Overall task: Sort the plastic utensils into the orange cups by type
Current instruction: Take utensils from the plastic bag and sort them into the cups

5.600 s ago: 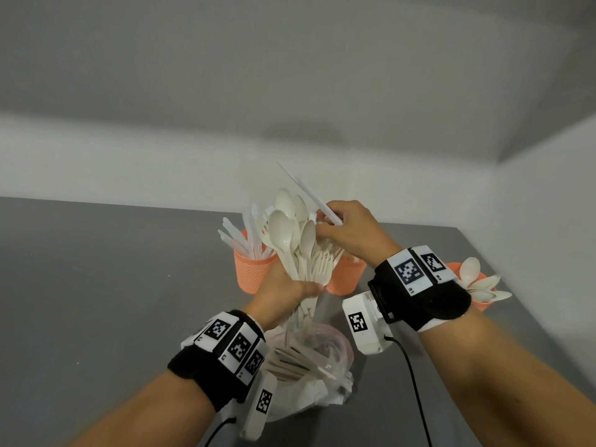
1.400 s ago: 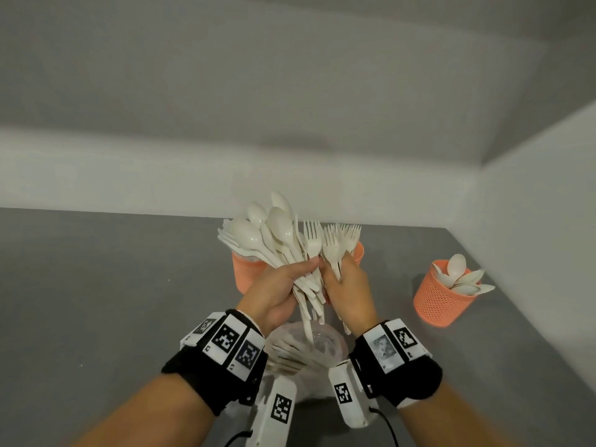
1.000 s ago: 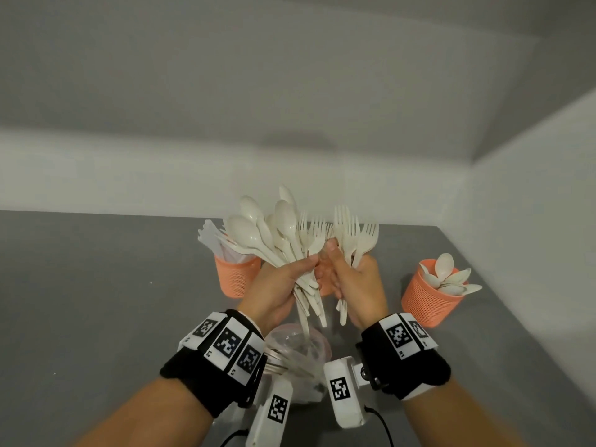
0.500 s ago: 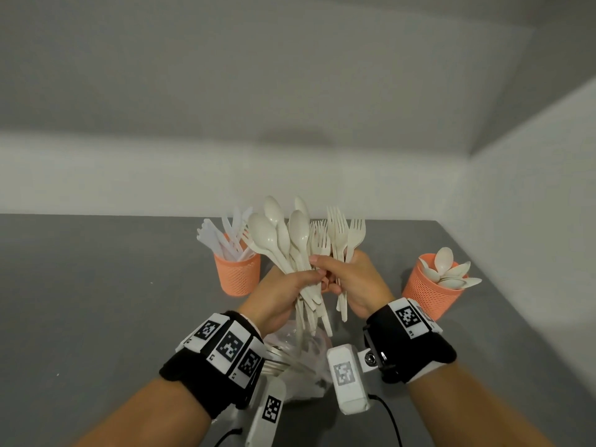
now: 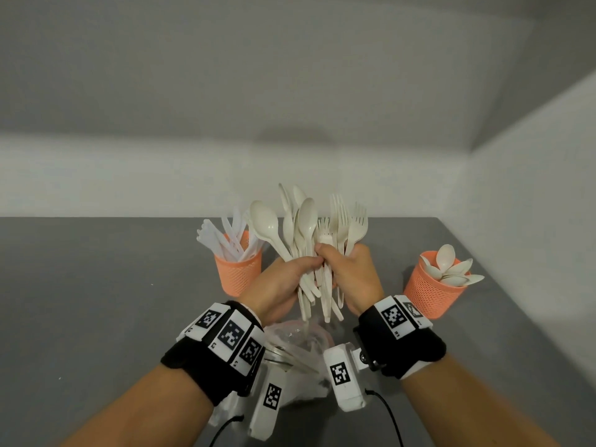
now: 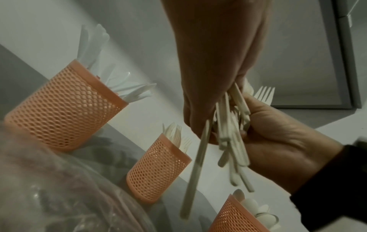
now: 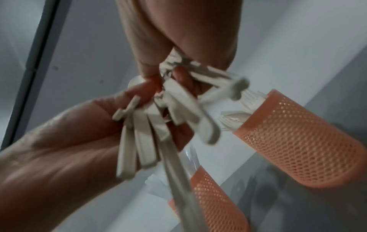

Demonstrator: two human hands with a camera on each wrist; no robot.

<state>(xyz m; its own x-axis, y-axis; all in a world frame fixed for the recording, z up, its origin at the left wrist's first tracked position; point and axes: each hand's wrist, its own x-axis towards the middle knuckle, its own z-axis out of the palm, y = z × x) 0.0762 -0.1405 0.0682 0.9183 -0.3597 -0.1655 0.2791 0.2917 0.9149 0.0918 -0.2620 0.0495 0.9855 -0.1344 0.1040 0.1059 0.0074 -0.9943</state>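
Observation:
My left hand [image 5: 288,276] grips a bundle of cream plastic spoons [image 5: 292,228] by the handles, bowls up. Pressed against it, my right hand [image 5: 350,270] grips several forks [image 5: 346,224], tines up. Both hands hover above the table in front of the cups. One orange mesh cup [image 5: 238,275] at the left holds white knives, and another [image 5: 430,290] at the right holds spoons. The fork cup [image 6: 157,170] is hidden behind my hands in the head view. In the left wrist view the handles [image 6: 232,138] cross between both palms.
A crumpled clear plastic bag [image 5: 295,345] with more utensils lies on the grey table [image 5: 96,301] just under my wrists. White walls close the table's far side and right side, close behind the spoon cup.
5.6 s ago my right hand was drawing a knife out of the bundle; now it grips forks beside the spoons. Over the last second both hands stayed together and shifted slightly.

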